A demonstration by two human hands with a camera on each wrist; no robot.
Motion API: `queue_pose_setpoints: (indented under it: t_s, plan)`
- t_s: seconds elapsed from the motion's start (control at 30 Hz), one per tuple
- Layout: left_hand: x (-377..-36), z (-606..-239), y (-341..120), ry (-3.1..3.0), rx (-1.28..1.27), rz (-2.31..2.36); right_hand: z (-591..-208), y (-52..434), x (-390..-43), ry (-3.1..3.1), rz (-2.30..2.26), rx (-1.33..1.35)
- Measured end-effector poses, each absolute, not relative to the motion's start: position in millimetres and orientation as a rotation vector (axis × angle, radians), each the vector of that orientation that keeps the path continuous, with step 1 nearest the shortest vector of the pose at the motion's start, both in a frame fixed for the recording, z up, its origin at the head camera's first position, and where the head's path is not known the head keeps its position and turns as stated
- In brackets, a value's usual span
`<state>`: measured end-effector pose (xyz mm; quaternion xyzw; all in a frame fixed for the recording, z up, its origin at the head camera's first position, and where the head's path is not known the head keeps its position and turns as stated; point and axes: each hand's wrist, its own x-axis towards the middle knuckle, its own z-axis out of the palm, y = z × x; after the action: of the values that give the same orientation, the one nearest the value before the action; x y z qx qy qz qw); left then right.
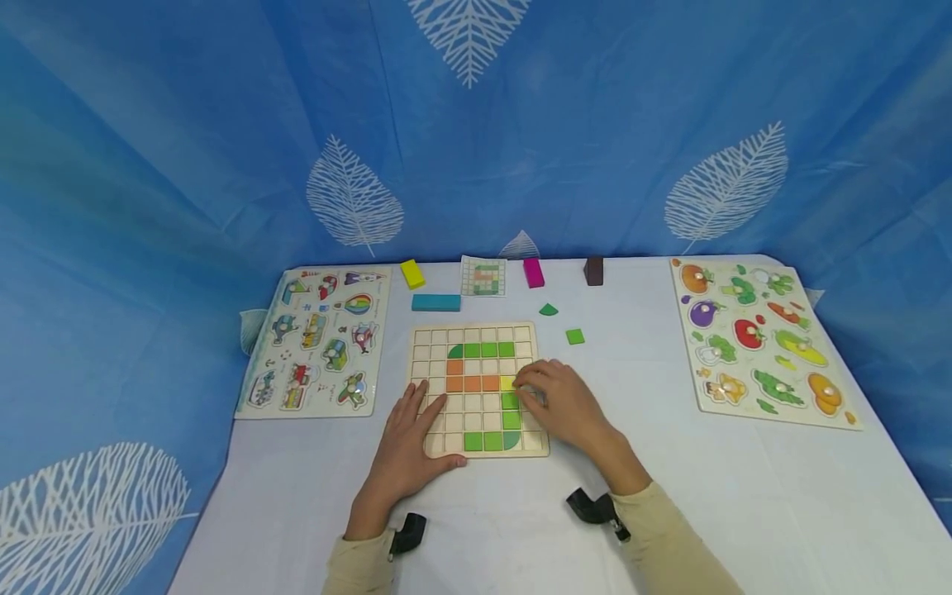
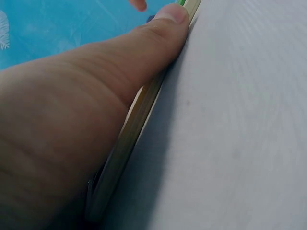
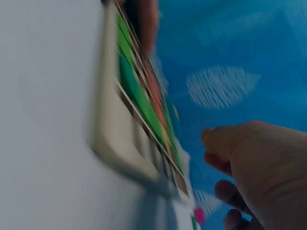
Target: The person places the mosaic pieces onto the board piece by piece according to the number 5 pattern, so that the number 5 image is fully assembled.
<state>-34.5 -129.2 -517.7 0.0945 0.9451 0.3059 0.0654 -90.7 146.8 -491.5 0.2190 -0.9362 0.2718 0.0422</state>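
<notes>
1. Evidently the work in hand is seating a small yellow tile (image 1: 507, 383) into the wooden grid board (image 1: 476, 332), so the board should be kept from sliding: the left hand (image 1: 411, 442) lies flat with its fingers spread over the board's near-left corner, and in the left wrist view its thumb (image 2: 163, 28) lies along the board's edge (image 2: 139, 120).
2. The right hand (image 1: 559, 401) has its fingers curled at the board's right side, their tips at the yellow tile; whether they pinch it or only press it down I cannot tell, since the right wrist view is blurred.
3. Judging from this, the tile should go in level and square to its cell, pressed straight down so that the neighbours are not nudged.
4. The board sits on the white table (image 1: 521, 529), in the middle, just before the person.
5. It is pale wood, divided into square cells. Green tiles (image 1: 480, 349) form a row near its top, orange tiles (image 1: 472, 383) run across its middle, and more green ones turn down its right side and along the bottom.
6. The yellow tile sits at the right end of the orange row, touching it.
7. A loose green square (image 1: 574, 336) and a green triangle-like piece (image 1: 548, 310) lie just beyond the board.
</notes>
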Motion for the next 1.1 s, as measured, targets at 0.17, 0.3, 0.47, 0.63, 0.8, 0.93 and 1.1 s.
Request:
queue_pose_setpoints:
  t_s: [0.17, 0.3, 0.47, 0.63, 0.8, 0.93, 1.1]
  plan:
    - [-33.3, -517.2, -130.5, 2.853, 0.279, 0.944, -483.9, 180.0, -140.8, -3.010, 0.819, 0.410]
    - [-33.4, -518.5, -131.5, 2.848, 0.294, 0.959, -485.2, 194.1, -177.1, -3.043, 0.790, 0.412]
    - [-34.6, -518.9, -130.5, 2.839, 0.309, 0.969, -489.8, 199.4, -206.9, -3.060, 0.769, 0.484]
    - [-34.6, -520.1, -130.6, 2.843, 0.300, 0.960, -497.8, 195.6, -217.2, -3.122, 0.762, 0.461]
    - [-34.7, -520.4, -129.2, 2.833, 0.309, 0.950, -502.5, 197.7, -204.8, -3.158, 0.723, 0.369]
    - [-34.1, -519.5, -129.1, 2.837, 0.311, 0.956, -503.9, 199.5, -191.7, -3.146, 0.704, 0.313]
    - [-34.1, -519.8, -129.1, 2.848, 0.303, 0.959, -505.3, 198.9, -186.2, -3.106, 0.754, 0.288]
